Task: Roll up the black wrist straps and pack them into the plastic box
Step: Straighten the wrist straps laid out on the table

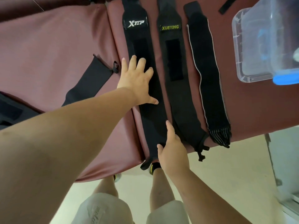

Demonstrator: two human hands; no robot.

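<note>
Left hand (137, 81) splayed flat, right hand (171, 149) extended

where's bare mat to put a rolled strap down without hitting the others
Widest bare patch: the mat left of the XTEP strap, beyond the diagonal strap. Another lies between the white-edged strap and the plastic box, toward the near edge. Crowded: XTEP, the XUEYING strap and white-edged lie side by side with narrow gaps.

I see the black XTEP-labelled cloth strap (153, 123) and black XUEYING-labelled cloth strap (174, 50) as matt woven fabric with fuzzier patches. The black white-edged strap (208, 78) looks ribbed and elastic. The maroon padded mat (56, 38) is smooth, faintly shiny leatherette; the clear plastic box (252, 46) is glossy
</note>
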